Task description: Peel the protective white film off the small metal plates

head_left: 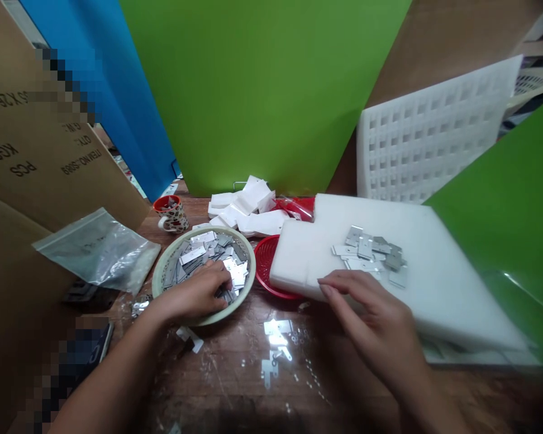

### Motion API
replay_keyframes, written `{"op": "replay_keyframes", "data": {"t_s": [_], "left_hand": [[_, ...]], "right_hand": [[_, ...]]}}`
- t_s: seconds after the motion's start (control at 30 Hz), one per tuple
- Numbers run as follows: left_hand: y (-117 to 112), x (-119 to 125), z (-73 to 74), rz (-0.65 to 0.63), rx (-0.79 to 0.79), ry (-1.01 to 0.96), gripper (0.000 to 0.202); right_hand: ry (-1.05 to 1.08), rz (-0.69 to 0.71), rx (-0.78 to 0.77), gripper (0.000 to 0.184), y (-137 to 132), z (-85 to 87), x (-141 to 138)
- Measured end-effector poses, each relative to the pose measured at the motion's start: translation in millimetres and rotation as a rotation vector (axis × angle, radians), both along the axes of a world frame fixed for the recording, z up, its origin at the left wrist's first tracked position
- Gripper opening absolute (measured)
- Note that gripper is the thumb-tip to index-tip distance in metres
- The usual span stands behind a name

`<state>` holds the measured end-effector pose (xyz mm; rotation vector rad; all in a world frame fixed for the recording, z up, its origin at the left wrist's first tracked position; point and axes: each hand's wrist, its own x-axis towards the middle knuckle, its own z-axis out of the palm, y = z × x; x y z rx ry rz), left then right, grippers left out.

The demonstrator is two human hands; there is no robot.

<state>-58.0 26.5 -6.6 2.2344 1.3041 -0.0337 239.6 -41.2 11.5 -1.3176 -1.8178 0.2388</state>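
My left hand point(203, 289) reaches into a pale green basin point(250, 295) full of small flat metal plates point(193, 254). Its thumb and index finger are apart, touching the plates; the other fingers are partly hidden. Beside the near left edge of a white foam block point(294, 256), my right hand point(371, 319) hovers with thumb and index tips pinched together. Whatever may be between those tips is too small to see. A loose pile of metal plates point(366, 250) lies on top of the foam. More metal pieces point(278, 337) rest on the table between my hands.
A red basket point(265, 259) sits partly under the foam. Behind the basin are white paper pieces point(248, 208) and a patterned mug point(172, 214). A plastic bag point(104, 250) and cardboard point(49, 150) stand left. Green panels point(262, 90) rise at the back and right. Tiny parts point(310, 374) dot the table.
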Motion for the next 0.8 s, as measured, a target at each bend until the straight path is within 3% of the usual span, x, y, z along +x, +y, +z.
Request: {"op": "replay_keyframes", "data": {"t_s": [0.27,0.43,0.57,0.7,0.8], "left_hand": [[2.0,-5.3,4.2,-0.049,-0.044,-0.021,0.016],[7.2,-8.1,1.9,-0.059,-0.074,-0.061,0.01],[13.7,-6.8,2.4,-0.086,-0.13,-0.073,0.011],[16.9,-7.3,1.4,-0.102,-0.161,-0.093,0.012],[16.0,-7.5,1.6,-0.093,-0.166,-0.113,0.014]], "right_hand": [[-0.022,-0.063,-0.002,0.012,5.4,1.9,15.3],[-0.204,-0.272,0.135,0.014,31.3,0.2,42.2],[-0.342,-0.287,0.095,0.02,49.2,5.3,54.5],[-0.532,-0.15,0.013,0.046,38.0,8.7,47.2],[-0.717,-0.072,-0.012,0.074,13.9,-4.0,32.4]]}}
